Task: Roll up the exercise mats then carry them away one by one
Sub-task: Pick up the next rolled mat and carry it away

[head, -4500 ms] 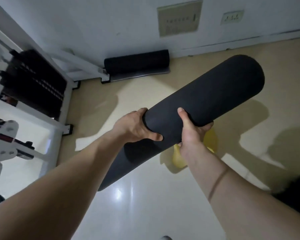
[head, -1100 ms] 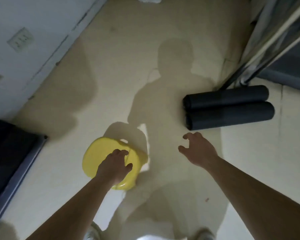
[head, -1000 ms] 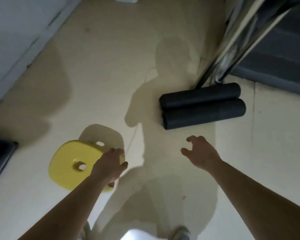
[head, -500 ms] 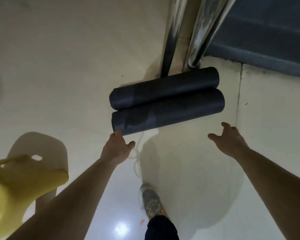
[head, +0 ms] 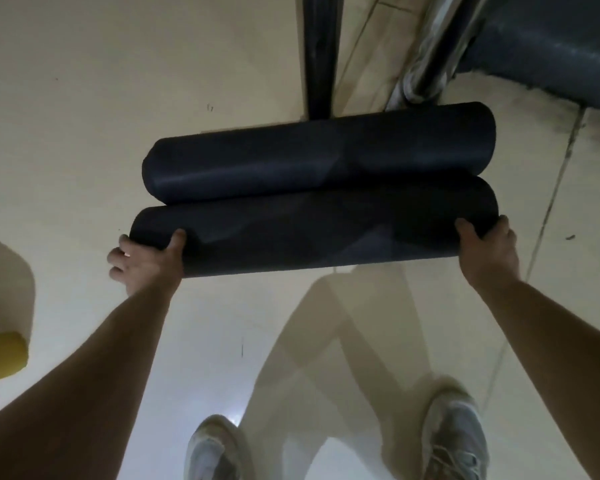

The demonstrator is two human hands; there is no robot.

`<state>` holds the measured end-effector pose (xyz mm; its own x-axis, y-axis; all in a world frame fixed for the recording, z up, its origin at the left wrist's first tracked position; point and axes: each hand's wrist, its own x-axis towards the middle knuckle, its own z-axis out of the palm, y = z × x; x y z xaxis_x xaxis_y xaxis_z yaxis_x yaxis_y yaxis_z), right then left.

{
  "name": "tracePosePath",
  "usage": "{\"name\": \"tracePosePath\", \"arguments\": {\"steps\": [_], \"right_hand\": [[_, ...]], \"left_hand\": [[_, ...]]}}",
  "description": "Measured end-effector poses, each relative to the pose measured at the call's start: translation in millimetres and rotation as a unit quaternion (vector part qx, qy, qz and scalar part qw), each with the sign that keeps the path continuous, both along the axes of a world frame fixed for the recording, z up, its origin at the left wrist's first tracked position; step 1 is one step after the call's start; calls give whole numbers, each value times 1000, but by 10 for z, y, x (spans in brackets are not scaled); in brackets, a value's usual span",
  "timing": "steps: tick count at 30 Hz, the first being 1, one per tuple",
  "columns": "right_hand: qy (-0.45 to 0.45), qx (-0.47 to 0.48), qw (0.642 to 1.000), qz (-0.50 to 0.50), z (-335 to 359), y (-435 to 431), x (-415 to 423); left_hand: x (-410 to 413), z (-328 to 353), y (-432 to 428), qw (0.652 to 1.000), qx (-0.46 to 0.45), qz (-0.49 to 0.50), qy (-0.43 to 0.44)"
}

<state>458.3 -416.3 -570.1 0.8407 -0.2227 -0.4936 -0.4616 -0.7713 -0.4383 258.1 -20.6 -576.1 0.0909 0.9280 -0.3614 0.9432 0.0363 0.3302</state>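
Exercise mat, the near one of two, is a sheet of dark grey foam rolled into a long cylinder. It lies crosswise in the middle of the view, over the pale cream glossy floor. A second mat, the same kind of dark grey foam roll, lies just behind it and parallel, and the two touch along their whole length.

The left hand grasps the near roll at its left end: the thumb lies over the top of the roll and the fingers curl round the end face. The right hand grasps the right end in the same way, thumb on top and fingers wrapped over the end edge. Both forearms are bare and reach in from the bottom corners. From this steep angle it is hard to tell whether the near roll rests on the floor or is raised slightly off it.

Behind the second mat a black upright post comes down near the roll's middle. To its right a shiny chrome tube slants down towards the same roll. A dark grey padded slab fills the top right corner. At the left edge shows part of a yellow plastic stool, well apart from the mats. Two pale grey lace-up sneakers, one beside the other, stand blurred at the bottom between the forearms.
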Motion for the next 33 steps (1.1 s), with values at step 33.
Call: {"name": "tracePosePath", "arguments": {"steps": [33], "right_hand": [[87, 484, 765, -416, -569, 1581, -956]], "left_hand": [[1055, 19, -348, 799, -44, -590, 105]]}}
